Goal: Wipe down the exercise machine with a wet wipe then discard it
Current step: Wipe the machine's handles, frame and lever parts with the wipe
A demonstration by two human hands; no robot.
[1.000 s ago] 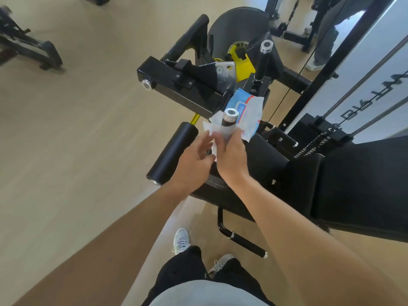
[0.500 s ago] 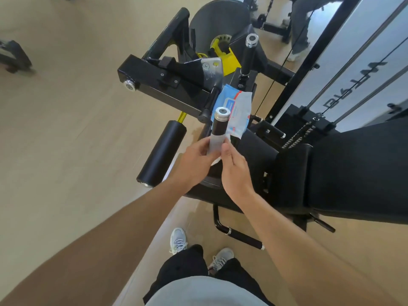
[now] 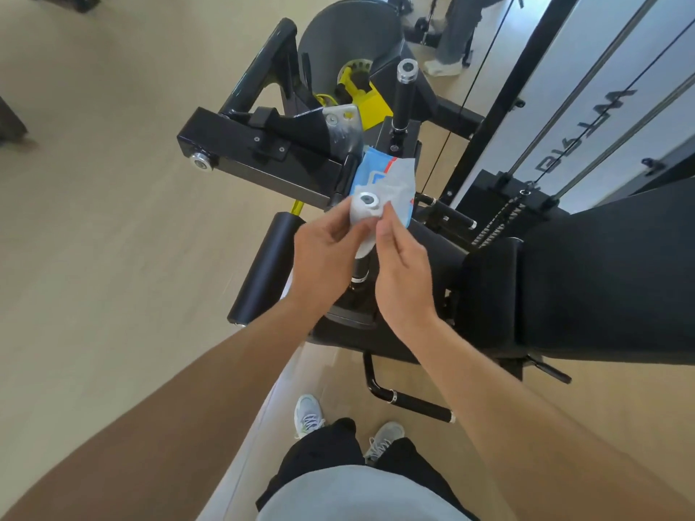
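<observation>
A black exercise machine (image 3: pixel 270 159) with a dark seat pad (image 3: pixel 586 280) stands in front of me. One upright handle (image 3: pixel 361 270) rises near its middle, and a white wet wipe (image 3: pixel 364 220) is wrapped around its top, leaving the metal end cap showing. My left hand (image 3: pixel 323 257) pinches the wipe from the left. My right hand (image 3: pixel 404 272) pinches it from the right. A blue and white wipe packet (image 3: pixel 387 178) lies on the machine just behind the handle.
A second upright handle (image 3: pixel 404 95) stands further back by a yellow part (image 3: pixel 366 103). A black foam roller (image 3: pixel 265 265) sticks out to the left. A cable frame (image 3: pixel 526 92) and another person's legs (image 3: pixel 457 32) are at the back right. My shoes (image 3: pixel 310 415) are on the wood floor.
The wipe has slid up the handle from its lower shaft to its top. Both hands rose with it. The camera leaned closer over the handle.
</observation>
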